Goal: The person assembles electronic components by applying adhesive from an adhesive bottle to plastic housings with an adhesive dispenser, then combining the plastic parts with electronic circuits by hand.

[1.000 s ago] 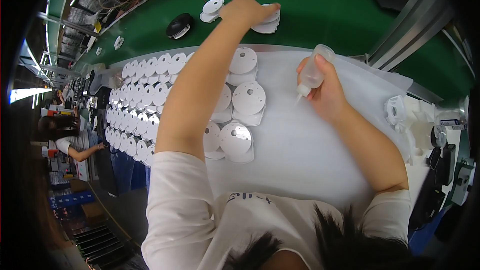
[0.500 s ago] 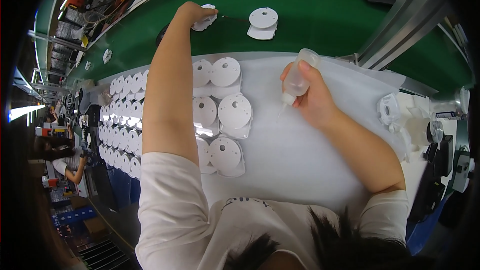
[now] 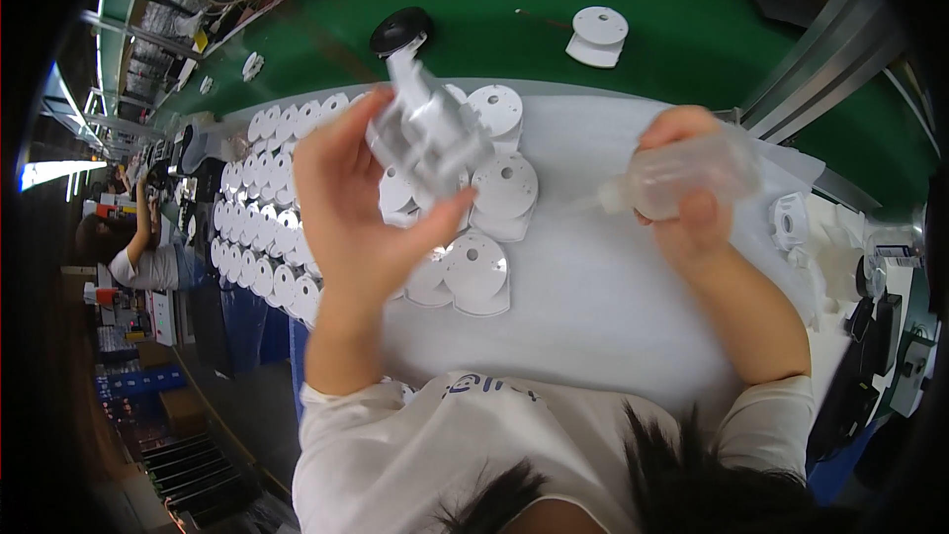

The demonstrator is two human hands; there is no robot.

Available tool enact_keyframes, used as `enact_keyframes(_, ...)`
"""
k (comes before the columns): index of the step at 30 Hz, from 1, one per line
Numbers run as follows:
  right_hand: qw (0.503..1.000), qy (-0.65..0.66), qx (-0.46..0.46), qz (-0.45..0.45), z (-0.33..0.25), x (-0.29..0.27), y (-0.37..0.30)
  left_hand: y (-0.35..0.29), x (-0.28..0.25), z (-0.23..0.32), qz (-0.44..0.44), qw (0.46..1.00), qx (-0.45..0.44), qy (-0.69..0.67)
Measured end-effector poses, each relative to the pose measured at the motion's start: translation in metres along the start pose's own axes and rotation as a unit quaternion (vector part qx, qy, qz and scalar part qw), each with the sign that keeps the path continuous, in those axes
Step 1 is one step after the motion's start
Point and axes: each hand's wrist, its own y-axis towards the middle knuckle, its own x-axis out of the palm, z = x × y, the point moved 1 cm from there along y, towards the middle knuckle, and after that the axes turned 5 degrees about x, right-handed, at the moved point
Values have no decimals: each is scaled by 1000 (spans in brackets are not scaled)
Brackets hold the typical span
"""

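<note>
Between the thumb and fingers of my left hand is a white plastic part, blurred by motion and turned so that its moulded, hollow side shows. Closed round a translucent squeeze bottle is my right hand. The bottle lies nearly level, and its thin nozzle points left toward the white part without touching it. Under and beside my left hand, rows of round-faced white plastic parts lie on the white sheet.
On the green conveyor belt sit another white part and a round black piece. A metal post rises at the right. White pieces and black boxes lie along the right edge. A co-worker is at the far left.
My left hand has come back from the belt toward me with the white part. The bottle has tipped from steeply nozzle-down to nearly level. The black piece on the belt now shows fully.
</note>
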Motion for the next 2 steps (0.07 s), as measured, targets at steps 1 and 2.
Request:
enact_keyframes(1, 993, -45, -111, 8, -4, 3, -2, -10, -1, 11, 10, 995, 84, 46)
enact_keyframes(2, 971, -89, -221, 17, -6, 5, -4, -14, -4, 11, 12, 996, 79, 48)
